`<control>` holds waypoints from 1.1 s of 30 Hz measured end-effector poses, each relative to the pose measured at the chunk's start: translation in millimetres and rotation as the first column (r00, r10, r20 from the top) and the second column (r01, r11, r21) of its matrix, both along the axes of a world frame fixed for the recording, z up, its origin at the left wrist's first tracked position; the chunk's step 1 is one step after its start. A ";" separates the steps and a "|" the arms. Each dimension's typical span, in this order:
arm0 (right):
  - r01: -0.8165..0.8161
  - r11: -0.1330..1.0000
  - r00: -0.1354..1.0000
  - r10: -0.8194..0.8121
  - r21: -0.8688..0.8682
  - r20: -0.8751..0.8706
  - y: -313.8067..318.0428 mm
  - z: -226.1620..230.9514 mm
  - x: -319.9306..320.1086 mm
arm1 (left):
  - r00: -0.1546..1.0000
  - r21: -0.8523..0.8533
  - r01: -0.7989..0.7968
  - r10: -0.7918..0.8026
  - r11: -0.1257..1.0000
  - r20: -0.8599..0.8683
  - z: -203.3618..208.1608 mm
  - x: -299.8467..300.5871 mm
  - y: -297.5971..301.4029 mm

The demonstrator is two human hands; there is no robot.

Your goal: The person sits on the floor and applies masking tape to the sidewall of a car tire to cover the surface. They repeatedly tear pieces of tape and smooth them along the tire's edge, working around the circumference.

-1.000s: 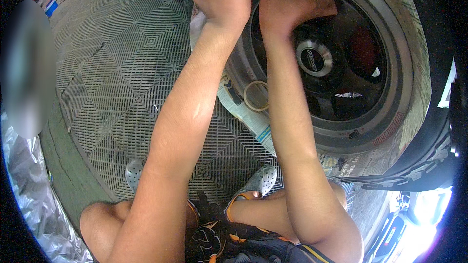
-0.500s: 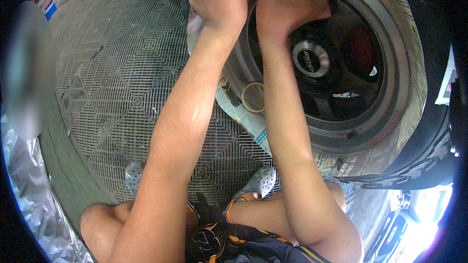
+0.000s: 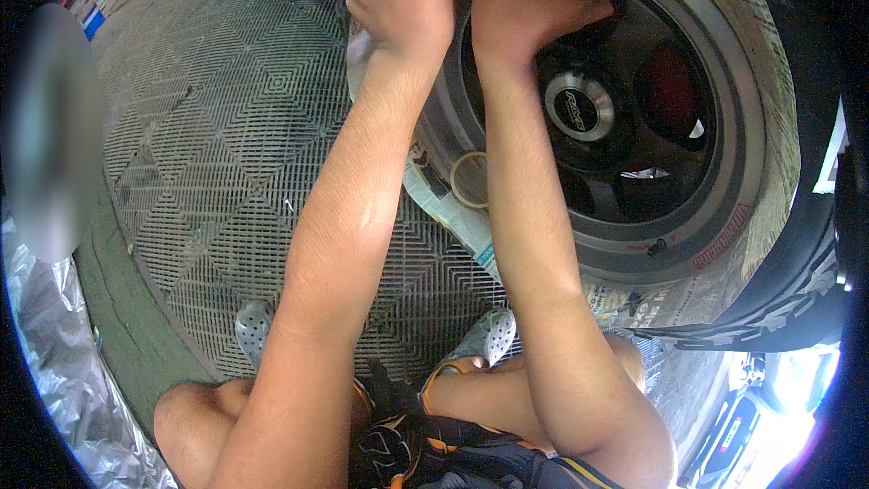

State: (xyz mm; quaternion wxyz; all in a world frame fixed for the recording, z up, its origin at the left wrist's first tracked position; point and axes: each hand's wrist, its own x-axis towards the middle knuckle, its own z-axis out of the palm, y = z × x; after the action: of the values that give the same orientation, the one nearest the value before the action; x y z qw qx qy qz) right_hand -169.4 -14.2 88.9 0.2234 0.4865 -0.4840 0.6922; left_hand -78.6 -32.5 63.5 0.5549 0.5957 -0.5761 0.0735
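Over the round metallic wheel arches the right hand.

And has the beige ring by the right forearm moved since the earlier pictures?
No, not visibly: the beige ring keeps much the same place, below and left of the wheel's centre cap.

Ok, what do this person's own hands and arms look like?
Both forearms are sleeveless, with no watch or band at either wrist. The left hand and right hand are ungloved. The upper edge cuts off parts of them, so rings can't be ruled out.
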 end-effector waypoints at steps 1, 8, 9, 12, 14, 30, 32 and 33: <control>-0.003 1.000 1.000 0.003 0.002 0.004 0.3 -0.5 0.8 | 1.000 0.009 -0.005 0.005 1.000 -0.007 -1.1 0.7 -2.3; -0.003 1.000 1.000 0.003 0.014 0.009 -0.5 -1.1 -1.8 | 0.995 -0.080 0.078 -0.083 0.994 -0.049 13.6 7.4 10.6; -0.007 1.000 1.000 0.007 0.016 0.014 0.0 0.0 -1.7 | 0.995 -0.100 0.086 -0.091 0.991 -0.039 13.5 8.9 10.4; -0.020 0.999 1.000 0.019 0.028 0.025 3.7 -0.4 -1.4 | 0.998 -0.088 0.061 -0.062 0.994 -0.002 9.7 8.3 9.0; -0.039 0.998 0.999 0.038 0.054 0.025 8.3 -2.1 1.1 | 0.994 0.019 -0.017 0.015 1.000 0.105 4.4 12.5 5.9; -0.250 0.940 0.960 0.208 0.233 0.189 18.7 -9.4 47.2 | 0.991 0.028 0.103 -0.105 0.994 0.079 7.2 20.8 13.0; -0.281 0.947 0.944 0.243 0.159 0.222 22.4 -7.0 54.9 | 0.987 -0.010 0.138 -0.137 0.990 0.082 6.2 23.5 12.6; -0.293 0.948 0.936 0.259 0.122 0.237 23.6 -6.4 56.1 | 0.985 -0.022 0.154 -0.152 0.988 0.084 5.5 24.4 12.2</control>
State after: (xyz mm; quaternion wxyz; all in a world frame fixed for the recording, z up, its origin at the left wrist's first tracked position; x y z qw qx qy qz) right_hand -113.2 9.5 82.5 0.0308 0.4869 -0.4846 0.7261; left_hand -54.1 -20.2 69.0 0.5430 0.5382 -0.6414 0.0634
